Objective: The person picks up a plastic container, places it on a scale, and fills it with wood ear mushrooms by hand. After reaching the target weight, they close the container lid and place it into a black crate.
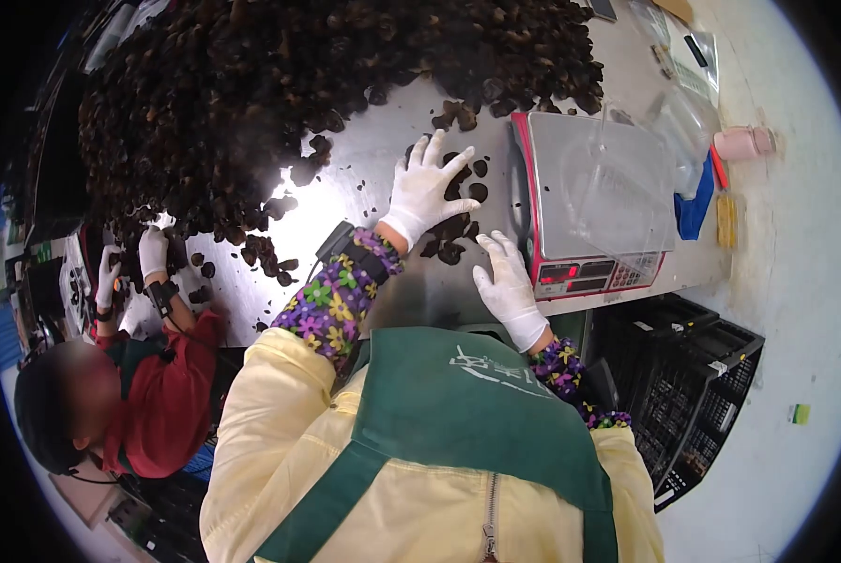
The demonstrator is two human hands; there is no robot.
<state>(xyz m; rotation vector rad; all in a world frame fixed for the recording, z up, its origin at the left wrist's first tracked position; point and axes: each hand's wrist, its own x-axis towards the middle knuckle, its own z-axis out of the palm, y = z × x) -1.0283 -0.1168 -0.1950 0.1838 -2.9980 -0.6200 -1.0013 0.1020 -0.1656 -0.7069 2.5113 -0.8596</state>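
Note:
My left hand point(424, 191), in a white glove, reaches over the metal table point(345, 174) with its fingers spread. Under and beside its fingers lies a small group of dark brown mushroom-like pieces point(451, 251). My right hand point(512, 289), gloved too, is near the table's front edge with its fingers stretched out and nothing in them. Just right of that hand stands a digital scale point(550, 220) with a red rim and a lit red display. A clear plastic container point(618, 202) rests on its pan.
A large heap of the same dark pieces point(327, 56) covers the back and left of the table. At left, a person in red point(162, 403) works at the heap with gloved hands. Black crates point(693, 375) stand below right. A pink cup-like object point(744, 143) and blue item point(695, 211) lie beyond the scale.

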